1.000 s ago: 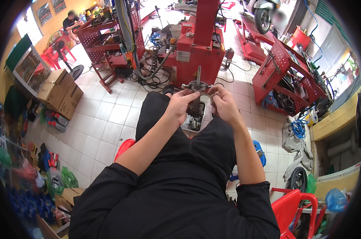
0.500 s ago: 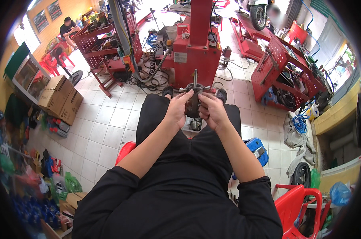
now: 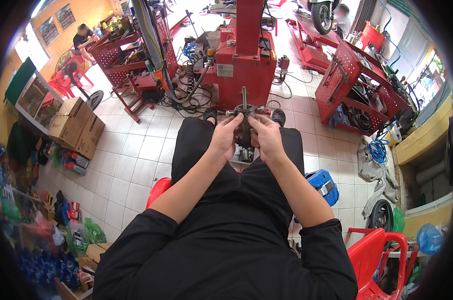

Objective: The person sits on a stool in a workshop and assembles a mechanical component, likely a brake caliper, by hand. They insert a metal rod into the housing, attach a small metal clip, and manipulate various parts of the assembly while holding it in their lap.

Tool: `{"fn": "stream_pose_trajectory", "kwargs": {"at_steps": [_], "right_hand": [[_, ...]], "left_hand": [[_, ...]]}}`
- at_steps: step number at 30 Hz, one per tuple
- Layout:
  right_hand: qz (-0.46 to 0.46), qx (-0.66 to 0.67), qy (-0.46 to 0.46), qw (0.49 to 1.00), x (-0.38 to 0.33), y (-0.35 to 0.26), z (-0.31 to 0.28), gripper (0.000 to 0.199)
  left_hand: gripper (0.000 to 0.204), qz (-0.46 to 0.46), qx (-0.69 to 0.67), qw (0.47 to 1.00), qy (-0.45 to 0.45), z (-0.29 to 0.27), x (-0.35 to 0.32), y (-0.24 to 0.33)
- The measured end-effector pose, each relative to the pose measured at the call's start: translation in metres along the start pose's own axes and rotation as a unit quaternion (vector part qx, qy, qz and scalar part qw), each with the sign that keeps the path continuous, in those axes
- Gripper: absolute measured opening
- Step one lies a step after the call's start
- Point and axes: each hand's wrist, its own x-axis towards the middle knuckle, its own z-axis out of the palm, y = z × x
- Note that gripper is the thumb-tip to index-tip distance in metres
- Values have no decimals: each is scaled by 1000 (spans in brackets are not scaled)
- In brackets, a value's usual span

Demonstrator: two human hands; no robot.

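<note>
Between my knees I hold a dark metal cylindrical part [image 3: 244, 110] with a ring-shaped top. A thin upright rod [image 3: 244, 96] rises from its middle, and small fittings stick out at its sides. My left hand [image 3: 226, 134] is closed on its left side, the thumb near the rim. My right hand [image 3: 266, 134] grips the right side, thumb and fingers bent at the upper edge. The lower end is partly hidden by my hands. Just below, a shiny metal piece [image 3: 245, 155] lies in a pale tray, mostly covered from view by my legs.
Ahead stands a red machine [image 3: 246, 75] with cables and hoses around it. Red tool carts [image 3: 131, 70] flank it. Cardboard boxes [image 3: 76, 127] stand at left. A blue case [image 3: 322, 187] and a red plastic chair [image 3: 381, 262] are to my right. Two people are farther back.
My right hand has shifted slightly left and up against the metal part, its thumb now at the rim. Both hands keep hold. The view has shifted slightly.
</note>
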Motion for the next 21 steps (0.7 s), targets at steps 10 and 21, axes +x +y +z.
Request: {"fn": "stream_pose_trajectory", "kwargs": {"at_steps": [10,21], "right_hand": [[-3,-2,35,999,2,5,0,7],[61,3,44,997,4,1,-3,15]], "left_hand": [[26,-20,19,999,21,1,-3,-5],[23,-28,-3,999,23,-1,-1,-13]]}}
